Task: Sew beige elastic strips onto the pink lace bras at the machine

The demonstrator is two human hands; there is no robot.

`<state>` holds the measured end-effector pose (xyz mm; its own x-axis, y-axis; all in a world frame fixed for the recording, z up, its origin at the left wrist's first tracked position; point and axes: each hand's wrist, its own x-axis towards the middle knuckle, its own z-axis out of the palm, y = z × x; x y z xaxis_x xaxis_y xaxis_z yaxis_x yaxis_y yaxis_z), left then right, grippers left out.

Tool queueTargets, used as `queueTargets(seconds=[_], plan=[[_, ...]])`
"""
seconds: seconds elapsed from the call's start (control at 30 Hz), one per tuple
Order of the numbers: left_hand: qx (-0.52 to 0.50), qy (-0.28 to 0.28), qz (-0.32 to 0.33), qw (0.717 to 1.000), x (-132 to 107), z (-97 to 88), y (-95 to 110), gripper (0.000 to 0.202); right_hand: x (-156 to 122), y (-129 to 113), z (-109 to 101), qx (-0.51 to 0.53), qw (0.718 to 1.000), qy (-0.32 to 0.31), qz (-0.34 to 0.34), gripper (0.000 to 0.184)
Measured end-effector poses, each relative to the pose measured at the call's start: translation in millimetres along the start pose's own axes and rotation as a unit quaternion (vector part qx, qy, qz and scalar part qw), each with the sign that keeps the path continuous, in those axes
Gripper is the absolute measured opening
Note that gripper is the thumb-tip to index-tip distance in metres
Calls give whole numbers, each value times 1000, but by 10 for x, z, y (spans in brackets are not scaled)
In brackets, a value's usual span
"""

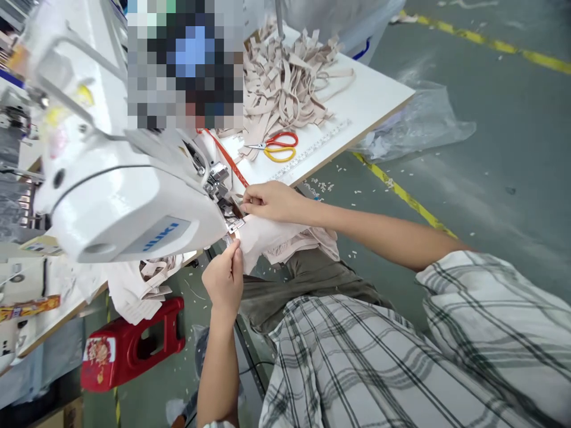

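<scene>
A white JUKI sewing machine (138, 208) stands at the left, its presser foot (236, 225) close to both my hands. Just in front of the foot, my left hand (223, 276) pinches a narrow pale fabric strip (237, 235) between thumb and forefinger. My right hand (270, 201) lies on the far side of the foot, fingers curled together at the pale pink garment (261, 233); what sits between the fingertips is hidden. The garment hangs from the machine over my lap. A red ribbon (227, 156) runs down towards my right hand.
Scissors (281, 148) with red and yellow handles lie on the white table (379, 98) beside a printed ruler scale (312, 148). Behind them is a heap of beige strips (289, 83). A red stool (134, 351) stands below left. Plastic sheeting (419, 122) lies on the floor.
</scene>
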<state>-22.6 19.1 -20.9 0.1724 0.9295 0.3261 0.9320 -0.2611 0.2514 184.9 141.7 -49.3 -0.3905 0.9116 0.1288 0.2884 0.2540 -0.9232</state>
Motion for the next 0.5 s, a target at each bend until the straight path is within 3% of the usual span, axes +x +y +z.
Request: queueTargets(seconds=[0.13,0.2,0.27,0.4,0.5], plan=[[-96,-14,-60,993,-61,-65,47,29,-220,-12,78,100,993,-36,50,26],[-134,-21,-88,987,-117,-100,73,28,-373,-10,126,191,976,-61,81,29],[-162,-30,-114,980,-183,-131,93,28,-522,-16,177,305,938,-83,139,33],[-199,-55,-140,969,-314,-181,114,28,-741,-34,284,475,832,-109,267,46],[-215,-87,-137,963,-389,-226,111,29,-846,-30,360,515,794,-136,293,51]])
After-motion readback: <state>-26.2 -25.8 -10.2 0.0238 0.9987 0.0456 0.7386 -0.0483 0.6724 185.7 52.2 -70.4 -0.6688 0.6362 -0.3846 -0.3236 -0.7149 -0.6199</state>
